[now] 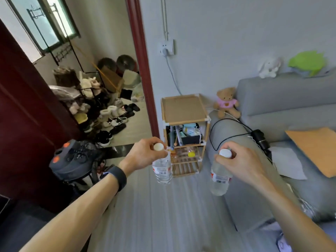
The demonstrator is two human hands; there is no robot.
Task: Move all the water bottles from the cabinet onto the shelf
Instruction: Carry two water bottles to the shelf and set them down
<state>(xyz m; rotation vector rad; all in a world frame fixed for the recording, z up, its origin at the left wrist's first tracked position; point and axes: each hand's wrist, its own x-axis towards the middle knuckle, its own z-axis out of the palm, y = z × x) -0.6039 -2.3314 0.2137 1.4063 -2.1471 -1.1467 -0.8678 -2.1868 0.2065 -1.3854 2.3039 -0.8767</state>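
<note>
My left hand (143, 155) grips a clear water bottle (162, 170) by its white cap, and the bottle hangs upright above the floor. My right hand (241, 164) holds a second clear water bottle (219, 180) by its white cap in the same way. Both bottles carry red and white labels. Ahead stands a small wooden shelf (185, 124) with a bare cardboard-coloured top, a middle level full of odds and ends, and slatted lower levels. A yellow-capped bottle (190, 153) lies on a lower level. The cabinet is out of sight.
A grey sofa (283, 110) fills the right side, with a teddy bear (226, 102), a black cable and an orange cushion (314, 150) on it. An open doorway on the left shows many shoes (111, 120). A dark fan (72, 160) stands near my left arm.
</note>
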